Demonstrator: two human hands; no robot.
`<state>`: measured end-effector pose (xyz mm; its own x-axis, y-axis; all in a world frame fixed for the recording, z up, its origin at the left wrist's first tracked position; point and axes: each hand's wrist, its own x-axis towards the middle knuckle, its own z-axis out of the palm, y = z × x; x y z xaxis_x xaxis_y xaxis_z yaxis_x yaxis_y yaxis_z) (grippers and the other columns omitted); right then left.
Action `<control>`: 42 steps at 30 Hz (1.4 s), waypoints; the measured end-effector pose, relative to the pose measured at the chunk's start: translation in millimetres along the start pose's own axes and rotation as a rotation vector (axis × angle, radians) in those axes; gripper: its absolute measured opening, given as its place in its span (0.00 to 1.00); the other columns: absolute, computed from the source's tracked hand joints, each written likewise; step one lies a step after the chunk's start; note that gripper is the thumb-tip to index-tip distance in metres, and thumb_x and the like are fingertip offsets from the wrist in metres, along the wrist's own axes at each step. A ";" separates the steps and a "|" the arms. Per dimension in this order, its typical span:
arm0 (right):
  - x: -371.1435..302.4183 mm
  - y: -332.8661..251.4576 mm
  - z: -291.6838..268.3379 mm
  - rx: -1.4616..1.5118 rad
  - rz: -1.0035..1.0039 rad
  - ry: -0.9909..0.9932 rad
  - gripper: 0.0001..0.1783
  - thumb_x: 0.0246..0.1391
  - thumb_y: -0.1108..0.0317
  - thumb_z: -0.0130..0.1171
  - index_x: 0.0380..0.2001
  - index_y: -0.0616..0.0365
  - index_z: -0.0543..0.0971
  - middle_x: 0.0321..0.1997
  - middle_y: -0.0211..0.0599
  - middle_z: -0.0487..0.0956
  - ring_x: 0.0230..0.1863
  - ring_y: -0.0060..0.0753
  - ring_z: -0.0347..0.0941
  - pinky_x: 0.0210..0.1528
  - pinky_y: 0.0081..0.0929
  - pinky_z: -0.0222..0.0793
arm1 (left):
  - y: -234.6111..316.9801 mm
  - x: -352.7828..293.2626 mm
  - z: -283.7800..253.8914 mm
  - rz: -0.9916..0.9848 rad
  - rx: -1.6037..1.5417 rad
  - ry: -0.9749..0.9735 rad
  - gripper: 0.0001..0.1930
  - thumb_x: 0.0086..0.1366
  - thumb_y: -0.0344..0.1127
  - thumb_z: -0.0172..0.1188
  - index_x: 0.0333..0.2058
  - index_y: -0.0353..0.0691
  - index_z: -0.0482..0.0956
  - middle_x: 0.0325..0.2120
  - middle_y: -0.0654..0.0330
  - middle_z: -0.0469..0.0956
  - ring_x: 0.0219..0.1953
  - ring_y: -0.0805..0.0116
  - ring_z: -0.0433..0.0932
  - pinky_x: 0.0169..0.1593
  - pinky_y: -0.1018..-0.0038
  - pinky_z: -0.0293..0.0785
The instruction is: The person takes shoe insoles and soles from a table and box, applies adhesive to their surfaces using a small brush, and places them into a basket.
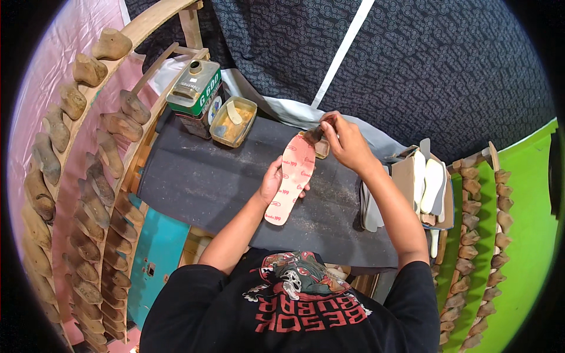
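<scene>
My left hand (272,181) grips a pale insole (288,191) with red printing by its middle, the thumb on its face and fingertips showing at the far edge. The insole is held tilted over the dark work table (200,176). In my right hand (352,144) is a brush (313,134), pinched between thumb and fingers. Its dark bristles touch the insole's upper end, where the surface looks pinker than lower down. Just behind that end, a small container (322,150) is partly hidden by the insole and my right hand.
A metal can (197,97) and a tray of yellowish paste (242,134) with a spatula (234,112) stand at the far left. On the right are stacked dark insoles (371,206) and a box (404,179) of white ones. Racks of wooden shoe lasts (88,212) flank both sides.
</scene>
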<state>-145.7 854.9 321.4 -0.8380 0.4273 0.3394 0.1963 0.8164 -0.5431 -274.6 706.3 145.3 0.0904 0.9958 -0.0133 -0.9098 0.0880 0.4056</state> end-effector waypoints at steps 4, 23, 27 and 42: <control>-14.3 -13.5 11.0 -0.004 -0.160 -0.038 0.10 0.66 0.65 0.53 0.42 0.61 0.74 0.34 0.52 0.81 0.38 0.58 0.80 0.42 0.48 0.74 | 5.5 -2.0 -2.6 0.057 0.044 0.028 0.35 0.73 0.65 0.37 0.60 0.41 0.73 0.43 0.51 0.83 0.35 0.54 0.85 0.34 0.61 0.86; -39.2 -48.6 31.6 0.114 -0.155 -0.216 0.11 0.63 0.71 0.58 0.47 0.60 0.75 0.36 0.49 0.81 0.38 0.53 0.82 0.42 0.43 0.77 | 7.0 3.3 3.1 0.040 -0.148 0.115 0.35 0.76 0.64 0.37 0.64 0.40 0.71 0.48 0.54 0.82 0.46 0.61 0.84 0.47 0.62 0.83; -27.7 -43.4 28.9 0.051 -0.201 -0.114 0.10 0.65 0.72 0.56 0.47 0.62 0.74 0.35 0.49 0.82 0.37 0.50 0.83 0.41 0.39 0.77 | 13.2 1.6 0.1 0.105 0.059 0.030 0.34 0.76 0.64 0.37 0.64 0.43 0.70 0.50 0.56 0.81 0.47 0.63 0.83 0.49 0.63 0.82; -47.5 -44.2 24.4 0.022 -0.265 -0.192 0.10 0.61 0.73 0.60 0.45 0.61 0.76 0.35 0.49 0.81 0.36 0.52 0.81 0.41 0.43 0.76 | 13.8 5.7 6.4 0.081 0.021 0.116 0.43 0.72 0.75 0.30 0.65 0.46 0.70 0.48 0.61 0.82 0.43 0.67 0.82 0.44 0.70 0.80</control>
<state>-126.9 789.0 310.6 -0.9396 0.1180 0.3214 -0.0512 0.8798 -0.4725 -284.1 713.1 156.7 -0.0316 0.9959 -0.0843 -0.9035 0.0076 0.4285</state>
